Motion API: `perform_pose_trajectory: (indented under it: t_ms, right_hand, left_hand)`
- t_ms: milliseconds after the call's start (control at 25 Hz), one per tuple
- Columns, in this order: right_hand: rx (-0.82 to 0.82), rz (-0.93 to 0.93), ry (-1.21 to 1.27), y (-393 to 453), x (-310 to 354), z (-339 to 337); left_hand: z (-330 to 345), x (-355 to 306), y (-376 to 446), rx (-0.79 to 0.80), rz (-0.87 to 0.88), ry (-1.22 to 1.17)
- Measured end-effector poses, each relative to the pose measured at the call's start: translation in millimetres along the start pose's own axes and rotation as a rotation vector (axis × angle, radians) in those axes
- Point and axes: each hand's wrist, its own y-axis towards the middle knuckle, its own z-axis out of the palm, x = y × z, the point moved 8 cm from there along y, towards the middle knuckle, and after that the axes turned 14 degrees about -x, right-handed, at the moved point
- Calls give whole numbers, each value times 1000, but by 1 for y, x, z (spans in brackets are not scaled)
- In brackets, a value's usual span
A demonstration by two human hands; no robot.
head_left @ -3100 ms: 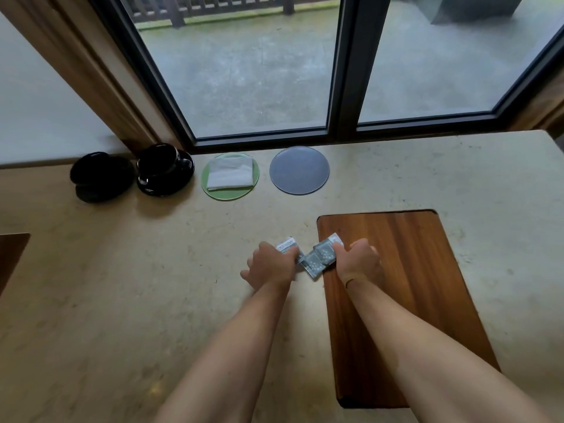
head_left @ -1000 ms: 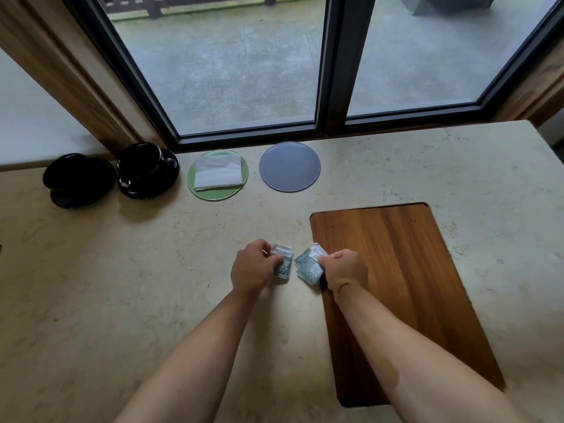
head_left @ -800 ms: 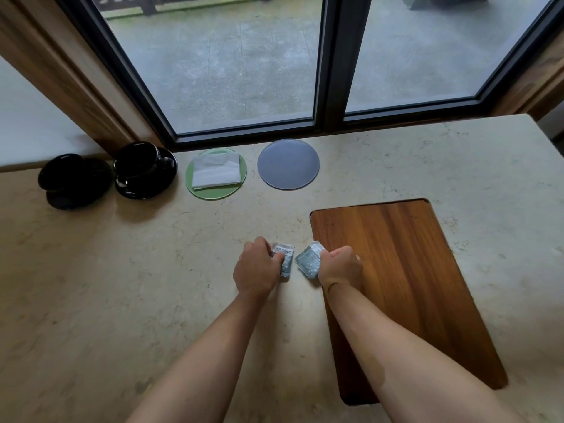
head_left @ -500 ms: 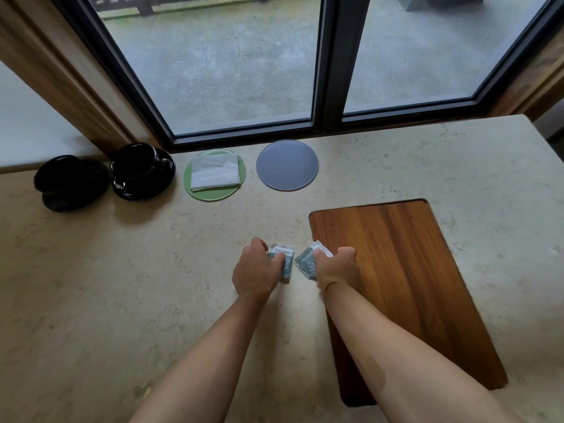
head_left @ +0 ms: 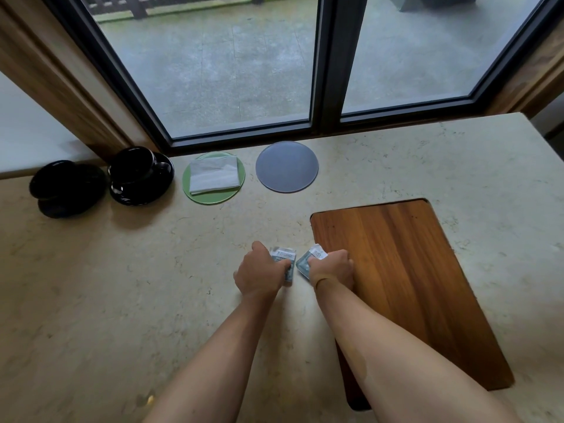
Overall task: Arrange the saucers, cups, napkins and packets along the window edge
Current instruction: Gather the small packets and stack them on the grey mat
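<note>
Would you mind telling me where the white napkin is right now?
In the head view, the white napkin lies on the green saucer by the window edge, left of centre, between the black cup and saucer and the grey saucer.

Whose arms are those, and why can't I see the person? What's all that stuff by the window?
The camera sits on the person's head and looks down, so you only see their arms. Each hand holds small packets: the left hand grips one packet and the right hand grips another. Beside them a wooden board lies on the pale stone counter. Along the window stand a black cup on a black saucer, more black crockery to its left, a green saucer with a white napkin on it, and a bare grey saucer.
</note>
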Motion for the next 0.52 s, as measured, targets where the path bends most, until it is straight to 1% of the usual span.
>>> perform_pose_trajectory:
  t_ms: [120, 240, 320, 440, 520]
  right_hand:
    - [8, -26, -32, 3, 1, 4]
    - [0, -131, -65, 3, 5, 6]
    - [6, -159, -45, 3, 6, 6]
    - [60, -124, 34, 7, 6, 4]
    - [104, -141, 61, 9, 6, 2]
  left_hand:
    - [6, 3, 1, 46, -30, -9]
    - [14, 6, 4, 107, -54, -39]
    - [15, 6, 4, 135, -67, -80]
    - [13, 3, 0, 117, -54, -140]
    - [11, 3, -3, 94, -39, -173]
